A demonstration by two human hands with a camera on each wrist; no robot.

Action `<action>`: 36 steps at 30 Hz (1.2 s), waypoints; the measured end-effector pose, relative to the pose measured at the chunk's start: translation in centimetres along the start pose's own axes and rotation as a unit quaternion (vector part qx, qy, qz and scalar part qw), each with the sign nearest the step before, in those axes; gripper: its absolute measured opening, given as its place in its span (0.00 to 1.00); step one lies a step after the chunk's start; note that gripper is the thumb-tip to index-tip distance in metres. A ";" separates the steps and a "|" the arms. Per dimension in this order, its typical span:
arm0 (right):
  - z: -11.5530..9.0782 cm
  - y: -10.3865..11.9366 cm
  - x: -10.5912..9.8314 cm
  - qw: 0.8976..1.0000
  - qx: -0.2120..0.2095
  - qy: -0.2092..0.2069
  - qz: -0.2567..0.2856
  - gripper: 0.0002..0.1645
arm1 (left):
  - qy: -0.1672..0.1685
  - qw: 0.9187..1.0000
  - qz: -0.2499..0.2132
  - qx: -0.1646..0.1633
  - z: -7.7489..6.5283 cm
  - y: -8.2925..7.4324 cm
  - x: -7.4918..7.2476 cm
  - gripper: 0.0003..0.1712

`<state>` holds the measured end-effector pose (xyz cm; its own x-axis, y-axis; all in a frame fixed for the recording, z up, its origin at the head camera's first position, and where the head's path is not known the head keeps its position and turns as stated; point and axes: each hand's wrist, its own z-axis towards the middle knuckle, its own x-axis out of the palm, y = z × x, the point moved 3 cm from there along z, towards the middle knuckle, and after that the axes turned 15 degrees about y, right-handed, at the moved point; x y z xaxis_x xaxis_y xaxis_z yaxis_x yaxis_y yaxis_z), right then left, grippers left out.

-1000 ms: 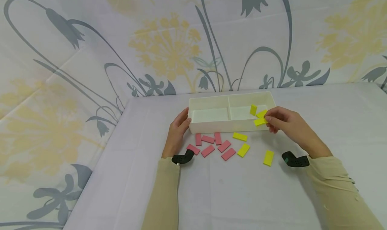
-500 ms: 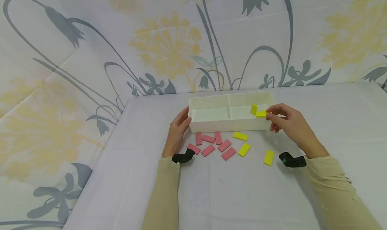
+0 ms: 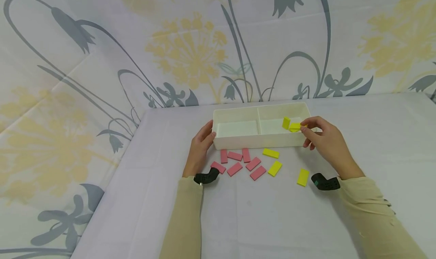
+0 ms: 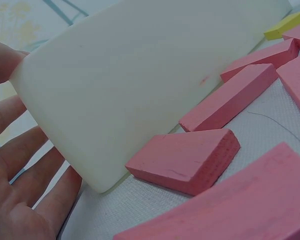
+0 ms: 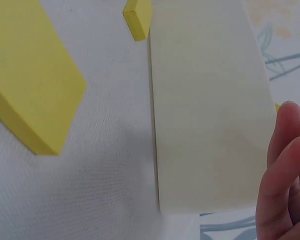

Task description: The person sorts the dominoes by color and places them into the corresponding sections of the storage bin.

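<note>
Your left hand grips the end of the white tray, thumb at the near corner and fingers along the end wall. The tray is a smooth, matte long box with rounded corners and a divider making two compartments; its near wall bears a small pink smudge.

Your right fingers pinch a flat yellow block at the right compartment, partly hiding it. Another yellow block stands tilted in that compartment; you can't tell what it leans on.

Before the tray, three loose yellow blocks and seven pink blocks lie on the surface, which is covered in finely woven white cloth. All are thin rectangular slabs; one pink end looks rough and pitted. A thin dark strand curves across the weave. The backdrop fabric carries printed grey and yellow flowers.
</note>
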<state>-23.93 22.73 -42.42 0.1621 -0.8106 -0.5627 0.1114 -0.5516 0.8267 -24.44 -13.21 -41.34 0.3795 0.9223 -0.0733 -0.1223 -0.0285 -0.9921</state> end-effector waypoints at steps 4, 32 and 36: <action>0.7 -1.7 0.1 1.000 0.003 -0.020 -0.012 0.28 | -0.005 1.000 -0.001 0.006 0.4 0.9 -0.4 0.30; -2.2 4.8 0.1 0.996 0.046 0.073 -0.021 0.30 | -0.005 1.000 0.028 -0.004 -0.3 -0.9 0.3 0.28; -2.2 4.8 0.1 0.996 0.039 0.077 -0.018 0.30 | -0.005 1.000 0.027 -0.003 -0.2 -0.8 0.3 0.28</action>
<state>-21.25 20.44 -38.51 0.3088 -0.7535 -0.5804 0.0441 -0.5982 0.8001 -24.06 -13.02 -40.56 0.3625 0.9234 -0.1264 -0.1371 -0.0813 -0.9872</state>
